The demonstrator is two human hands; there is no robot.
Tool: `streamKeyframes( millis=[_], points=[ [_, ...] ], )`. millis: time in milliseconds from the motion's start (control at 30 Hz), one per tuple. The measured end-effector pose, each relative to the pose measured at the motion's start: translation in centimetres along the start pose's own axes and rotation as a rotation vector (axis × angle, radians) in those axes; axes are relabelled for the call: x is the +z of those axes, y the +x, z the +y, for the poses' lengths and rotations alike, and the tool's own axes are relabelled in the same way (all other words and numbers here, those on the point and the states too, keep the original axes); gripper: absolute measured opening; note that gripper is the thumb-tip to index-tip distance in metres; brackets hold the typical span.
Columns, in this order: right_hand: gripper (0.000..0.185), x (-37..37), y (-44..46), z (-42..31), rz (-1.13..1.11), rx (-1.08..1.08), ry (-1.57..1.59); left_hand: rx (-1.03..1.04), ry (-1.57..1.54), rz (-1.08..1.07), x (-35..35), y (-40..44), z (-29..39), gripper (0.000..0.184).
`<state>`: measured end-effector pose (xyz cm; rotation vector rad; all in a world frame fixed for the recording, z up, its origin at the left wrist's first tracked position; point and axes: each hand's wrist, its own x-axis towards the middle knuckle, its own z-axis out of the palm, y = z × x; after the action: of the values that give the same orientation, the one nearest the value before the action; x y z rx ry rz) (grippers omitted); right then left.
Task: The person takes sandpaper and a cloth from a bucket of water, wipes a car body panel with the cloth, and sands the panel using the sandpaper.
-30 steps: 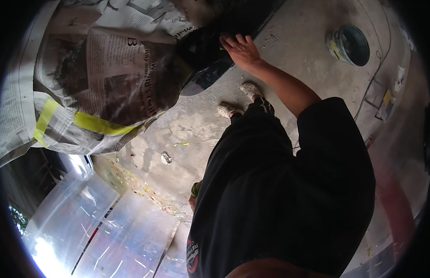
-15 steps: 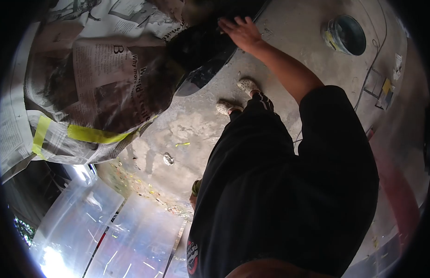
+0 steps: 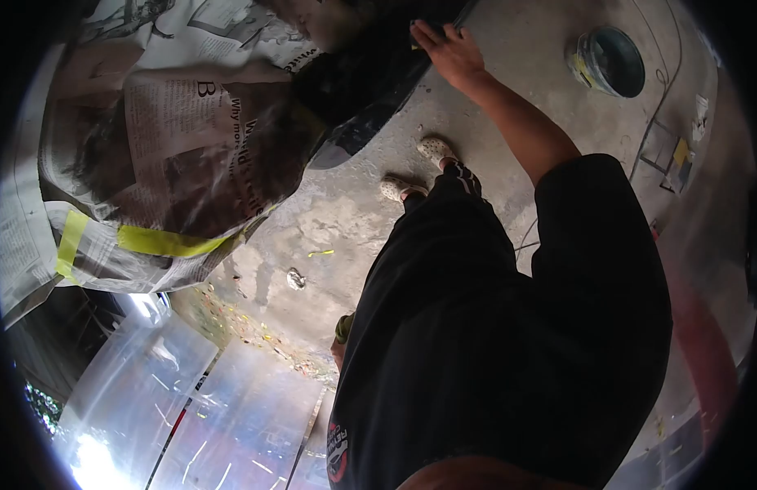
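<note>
My right hand point(image 3: 454, 57) reaches out to the edge of a glossy black vehicle panel point(image 3: 370, 98). Its fingers are stretched out, with the tips against the panel's edge. Something small and dark shows at the fingertips; whether it is a separate piece I cannot tell. Down by my hip, my left hand point(image 3: 338, 353) is mostly hidden behind my dark shirt, and a greenish band point(image 3: 344, 328) circles its wrist. Newspaper sheets point(image 3: 182, 139) cover the surface left of the black panel, with yellow masking tape point(image 3: 170, 241) along their lower edge.
A bucket point(image 3: 611, 61) stands on the concrete floor point(image 3: 313, 216) at upper right, near a cable point(image 3: 663, 94). A crumpled scrap point(image 3: 295, 278) and a bit of yellow tape point(image 3: 321, 252) lie on the floor. Pale translucent panels point(image 3: 240, 400) stand at lower left.
My right hand has shifted a little to the right along the black panel's edge. The left hand stays at my hip, nearly unmoved.
</note>
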<state>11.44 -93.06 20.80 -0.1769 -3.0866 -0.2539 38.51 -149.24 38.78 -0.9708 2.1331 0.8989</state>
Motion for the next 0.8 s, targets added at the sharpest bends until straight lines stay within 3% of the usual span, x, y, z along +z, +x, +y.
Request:
streamKeyframes(
  millis=[100, 200, 300, 467, 567, 667, 800],
  points=[
    [0.066, 0.0, 0.2, -1.6, -0.013, 0.192, 0.128, -0.001, 0.005, 0.007, -0.3, 0.0, 0.2, 0.039],
    [0.068, -0.9, -4.5, -9.8, -0.036, 0.014, 0.297, 0.005, 0.01, -0.001, -0.1, 0.3, 0.4, 0.04],
    [0.068, -1.2, -6.2, -10.4, -0.034, -0.083, 0.339, 0.01, 0.017, 0.001, -0.3, 0.4, 0.7, 0.04],
    [0.067, 2.1, -1.3, 3.4, 0.054, 0.135, 0.004, 0.014, 0.028, 0.0, -0.3, 0.6, 0.9, 0.041],
    [0.066, 1.2, -0.9, 2.4, 0.006, 0.303, 0.047, 0.012, 0.033, 0.006, -0.5, 0.3, 0.8, 0.041],
    [0.069, 0.7, -5.0, -4.6, -0.071, 0.085, 0.174, 0.015, 0.033, 0.002, -0.3, 0.7, 1.0, 0.041],
    [0.072, 2.1, -5.2, -2.2, -0.021, -0.002, 0.114, 0.011, 0.043, 0.012, -0.5, 0.5, 1.1, 0.042]
  ],
)
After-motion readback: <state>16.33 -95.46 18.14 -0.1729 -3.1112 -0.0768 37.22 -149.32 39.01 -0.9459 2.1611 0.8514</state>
